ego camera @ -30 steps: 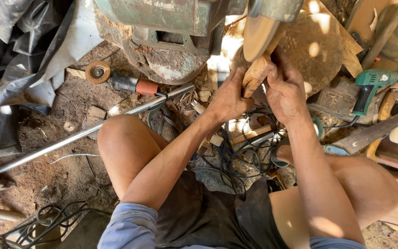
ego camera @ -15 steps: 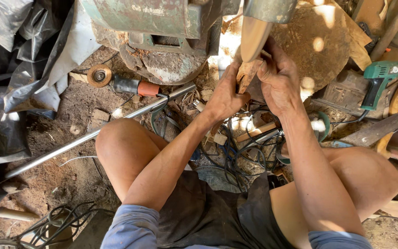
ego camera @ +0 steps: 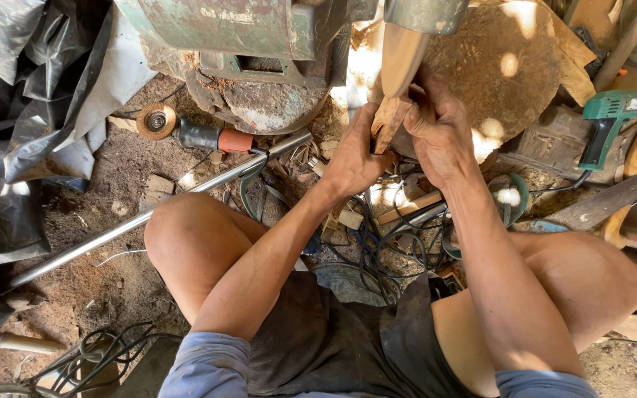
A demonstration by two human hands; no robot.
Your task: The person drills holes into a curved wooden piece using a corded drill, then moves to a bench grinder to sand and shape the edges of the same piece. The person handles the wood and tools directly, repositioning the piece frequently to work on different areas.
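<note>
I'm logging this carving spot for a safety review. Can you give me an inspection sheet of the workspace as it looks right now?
Surface: bare dirt floor, strewn with wood scraps.
Job's things: pale wooden piece held up against the round log block.
Clutter: angle grinder, long metal rod, green power drill, planks at right.
Hands: left hand and right hand both grip the wooden piece's lower end.
Cables: tangle of dark cords between the knees; more cable lower left.
Surroundings: green rusty machine, black plastic sheeting.
</note>
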